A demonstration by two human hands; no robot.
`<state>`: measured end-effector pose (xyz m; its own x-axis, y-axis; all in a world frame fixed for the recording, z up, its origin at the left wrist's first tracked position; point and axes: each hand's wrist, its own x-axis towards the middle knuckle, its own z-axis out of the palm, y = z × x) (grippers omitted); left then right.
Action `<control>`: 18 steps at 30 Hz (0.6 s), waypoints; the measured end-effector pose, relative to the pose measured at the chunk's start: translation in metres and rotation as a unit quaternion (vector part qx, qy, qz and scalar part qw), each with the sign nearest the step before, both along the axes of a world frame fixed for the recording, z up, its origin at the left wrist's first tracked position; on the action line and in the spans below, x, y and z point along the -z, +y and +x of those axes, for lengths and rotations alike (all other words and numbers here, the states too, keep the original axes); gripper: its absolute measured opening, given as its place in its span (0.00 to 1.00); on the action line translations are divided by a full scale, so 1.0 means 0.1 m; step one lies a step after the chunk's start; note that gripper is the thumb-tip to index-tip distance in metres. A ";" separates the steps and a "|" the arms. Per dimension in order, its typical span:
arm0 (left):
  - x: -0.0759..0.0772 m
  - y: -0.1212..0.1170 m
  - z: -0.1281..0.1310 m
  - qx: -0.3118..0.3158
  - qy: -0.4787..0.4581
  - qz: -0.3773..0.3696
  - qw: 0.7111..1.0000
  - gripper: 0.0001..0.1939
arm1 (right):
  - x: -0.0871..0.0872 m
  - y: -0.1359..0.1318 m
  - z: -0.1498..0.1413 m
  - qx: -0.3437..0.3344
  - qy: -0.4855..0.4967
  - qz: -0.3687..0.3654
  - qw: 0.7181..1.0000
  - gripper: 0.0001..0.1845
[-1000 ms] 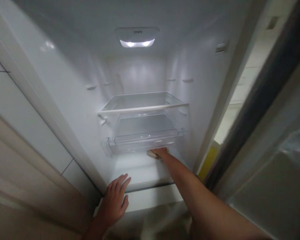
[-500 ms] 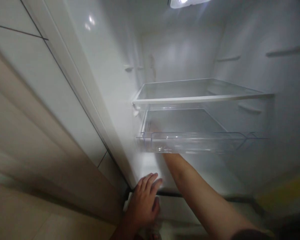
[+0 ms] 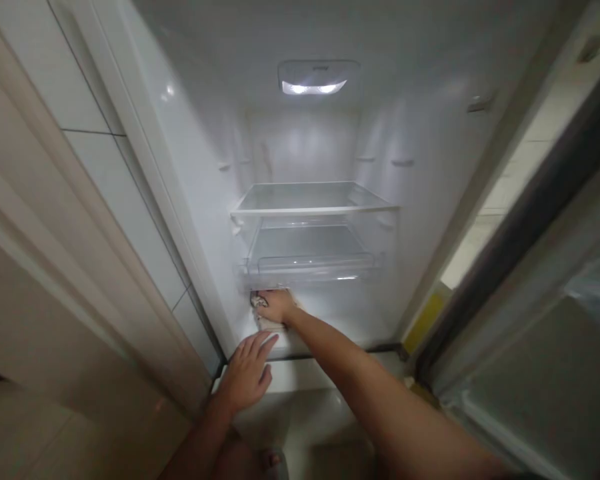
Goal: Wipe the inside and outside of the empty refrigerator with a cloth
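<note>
I see an open fridge (image 3: pixel 385 320) with a white inside. My right hand (image 3: pixel 279 305) reaches in low on the left, under a clear plastic drawer (image 3: pixel 315 267). Its fingers press on a pale cloth (image 3: pixel 271 325) with a dark-and-white patterned patch, lying on the compartment floor near the left wall. Part of the cloth is covered by the hand. My left hand (image 3: pixel 247 370) lies at the front left edge of the fridge floor, fingers stretched out, holding nothing.
Above the drawer sits a glass shelf (image 3: pixel 315 197). A lit lamp (image 3: pixel 315 80) is set in the ceiling of the fridge. The fridge door (image 3: pixel 540 373) stands open at the right. A tiled wall (image 3: pixel 125 193) runs close along the left.
My right hand has come forward from behind the drawer, and the cloth beneath it now shows. My view has shifted back, taking in the lamp and the door. My left hand stays by the front edge.
</note>
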<state>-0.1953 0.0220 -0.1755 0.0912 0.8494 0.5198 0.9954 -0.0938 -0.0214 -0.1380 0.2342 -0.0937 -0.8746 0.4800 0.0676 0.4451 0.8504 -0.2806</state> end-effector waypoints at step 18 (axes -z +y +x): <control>-0.03 -0.01 -0.01 0.022 0.034 0.011 0.999 0.37 | 0.11 0.86 1.58 0.349 0.063 -0.005 0.935 0.27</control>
